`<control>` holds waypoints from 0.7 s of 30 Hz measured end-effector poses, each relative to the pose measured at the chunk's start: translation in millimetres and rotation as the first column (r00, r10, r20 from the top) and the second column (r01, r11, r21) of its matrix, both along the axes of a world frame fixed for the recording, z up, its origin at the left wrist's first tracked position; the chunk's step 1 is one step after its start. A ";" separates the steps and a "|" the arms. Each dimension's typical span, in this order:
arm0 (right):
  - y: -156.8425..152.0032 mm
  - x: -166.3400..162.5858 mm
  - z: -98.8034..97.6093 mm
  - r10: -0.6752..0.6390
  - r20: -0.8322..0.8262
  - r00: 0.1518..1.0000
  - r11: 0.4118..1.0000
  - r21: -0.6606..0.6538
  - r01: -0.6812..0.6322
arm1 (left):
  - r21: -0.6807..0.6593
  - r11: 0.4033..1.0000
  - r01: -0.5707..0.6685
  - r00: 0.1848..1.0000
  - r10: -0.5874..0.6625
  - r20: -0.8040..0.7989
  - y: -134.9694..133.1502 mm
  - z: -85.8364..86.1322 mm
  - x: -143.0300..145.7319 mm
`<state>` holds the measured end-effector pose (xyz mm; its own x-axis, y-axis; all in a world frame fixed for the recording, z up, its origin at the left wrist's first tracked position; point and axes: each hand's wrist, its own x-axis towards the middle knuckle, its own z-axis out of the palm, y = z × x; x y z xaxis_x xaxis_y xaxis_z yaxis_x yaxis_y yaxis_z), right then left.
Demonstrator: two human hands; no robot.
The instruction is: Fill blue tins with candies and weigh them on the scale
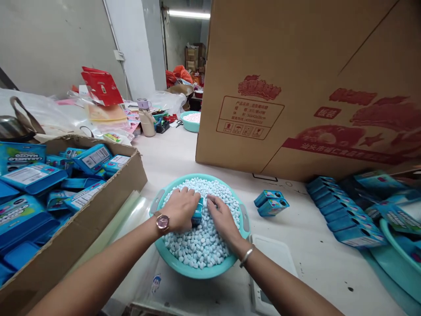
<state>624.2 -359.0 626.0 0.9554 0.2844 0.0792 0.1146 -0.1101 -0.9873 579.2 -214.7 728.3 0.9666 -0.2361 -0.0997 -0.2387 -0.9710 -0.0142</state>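
Note:
A turquoise basin [197,273] full of small pale blue and white candies [205,248] stands in front of me. My left hand [180,208], with a watch at the wrist, is closed around a small blue box [198,213] and holds it down among the candies. Most of the box is covered by that hand. My right hand [224,219], a bangle on its wrist, rests on the candies just right of the box. Its fingers are extended and slightly bent, with the fingertips near the box, and no box is in it.
To the left, a cardboard carton [98,210] holds many blue boxes [33,175]. Two blue boxes [271,203] stand right of the basin, near a white scale [276,250]. A row of blue boxes [345,215] lies farther right. A large carton [296,87] blocks the back right.

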 end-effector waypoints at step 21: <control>52.5 25.5 93.1 -0.025 -0.150 0.988 0.870 0.484 0.095 | -0.832 0.547 -0.091 0.827 0.507 0.242 5.4 -36.3 -18.9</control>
<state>649.7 -306.5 719.1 0.9808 0.1846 0.0626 -0.0143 0.3881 -0.9215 560.4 -209.4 692.0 0.8764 0.2943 0.3812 -0.1012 -0.6614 0.7432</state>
